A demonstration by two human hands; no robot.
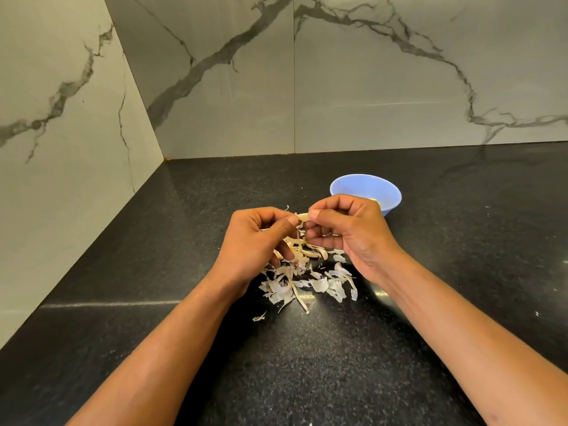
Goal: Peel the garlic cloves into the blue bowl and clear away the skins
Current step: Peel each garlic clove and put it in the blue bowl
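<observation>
pinching 1 small pale garlic clove [302,217] between them, my left hand [258,241] and right hand [347,232] meet above the black speckled stone counter [399,348]. both hands have fingers curled in, thumb and forefinger tips closed on the clove; neither palm holds anything else that i can make out.

i judge the clove is held up off the counter so that loosened skin drops straight down: the heap of dry white papery garlic skins [307,281] lies directly beneath the hands, near the counter's middle.

the round light-blue plastic bowl [365,189] stands just behind the right hand, partly hidden by it, placed close so a bare clove needs only a short drop. something pale shows inside it, likely peeled cloves, though i cannot confirm.

grey-veined white marble-look wall panels [368,87] back the corner.

no brand, label or writing is legible anywhere.
</observation>
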